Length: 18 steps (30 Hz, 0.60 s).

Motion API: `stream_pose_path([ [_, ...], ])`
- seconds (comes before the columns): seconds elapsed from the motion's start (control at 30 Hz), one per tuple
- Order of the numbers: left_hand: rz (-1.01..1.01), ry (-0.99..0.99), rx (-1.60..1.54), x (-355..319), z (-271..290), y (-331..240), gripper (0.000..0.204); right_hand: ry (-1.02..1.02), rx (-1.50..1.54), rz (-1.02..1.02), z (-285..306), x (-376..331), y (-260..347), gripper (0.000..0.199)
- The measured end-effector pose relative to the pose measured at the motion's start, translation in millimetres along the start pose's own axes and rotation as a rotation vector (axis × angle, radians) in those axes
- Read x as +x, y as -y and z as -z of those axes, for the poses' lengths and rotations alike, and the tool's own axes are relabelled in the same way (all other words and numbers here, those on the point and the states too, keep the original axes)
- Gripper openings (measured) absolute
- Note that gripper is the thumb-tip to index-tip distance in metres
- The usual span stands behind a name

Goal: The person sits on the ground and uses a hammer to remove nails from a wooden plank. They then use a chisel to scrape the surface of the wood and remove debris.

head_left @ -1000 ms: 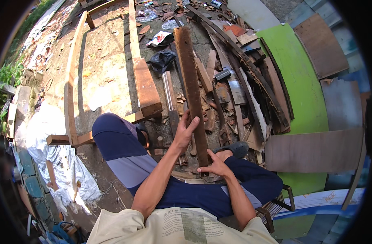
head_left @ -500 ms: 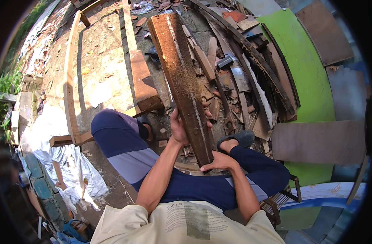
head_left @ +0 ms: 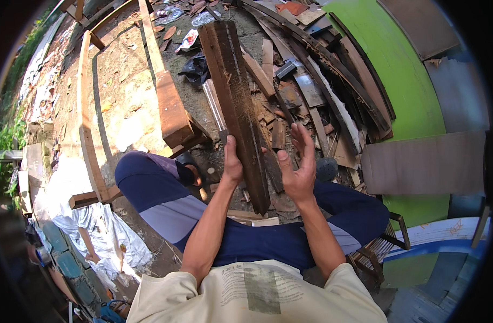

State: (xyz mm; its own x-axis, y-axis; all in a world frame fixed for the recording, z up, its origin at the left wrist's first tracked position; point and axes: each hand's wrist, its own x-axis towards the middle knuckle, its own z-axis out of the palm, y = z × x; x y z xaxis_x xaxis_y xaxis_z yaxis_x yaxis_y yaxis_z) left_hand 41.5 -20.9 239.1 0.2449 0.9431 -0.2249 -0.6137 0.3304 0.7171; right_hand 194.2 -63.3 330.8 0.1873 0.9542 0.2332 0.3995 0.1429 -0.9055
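Observation:
A long, thick dark-brown wooden beam (head_left: 237, 107) with a pale line along it stands out in front of me, its near end above my lap. My left hand (head_left: 233, 161) grips its left side near the lower part, the thumb up along the edge and the other fingers hidden behind. To the right of the beam my right hand (head_left: 299, 169) is apart from it, fingers stretched and thumb spread, holding nothing. Just left of the beam, a metal-edged tool with a dark handle (head_left: 216, 107) shows partly; its kind is unclear.
A wooden frame (head_left: 85, 118) with a thick block end (head_left: 174, 113) lies at the left. Scrap wood (head_left: 332, 70) is heaped at the right beside a green panel (head_left: 403, 70). White sheeting (head_left: 109, 231) lies at lower left; a slatted seat (head_left: 373, 264) is at lower right.
My right hand has let go of the beam's near end and moved up and right, fingers opening. The beam has shifted slightly left and stands more upright in the view.

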Motion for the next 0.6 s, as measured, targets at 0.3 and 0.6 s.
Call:
stream_pose_path([
  [0.3, -0.066, -0.386, 0.688, 30, 32, 46, 0.066, 0.489, -0.354, -0.352, -41, -64, -92, 0.084],
  [0.6, 0.177, -0.310, 0.506, 49, 52, 49, 0.065, 0.126, -0.269, -0.292, -63, -78, -149, 0.054],
])
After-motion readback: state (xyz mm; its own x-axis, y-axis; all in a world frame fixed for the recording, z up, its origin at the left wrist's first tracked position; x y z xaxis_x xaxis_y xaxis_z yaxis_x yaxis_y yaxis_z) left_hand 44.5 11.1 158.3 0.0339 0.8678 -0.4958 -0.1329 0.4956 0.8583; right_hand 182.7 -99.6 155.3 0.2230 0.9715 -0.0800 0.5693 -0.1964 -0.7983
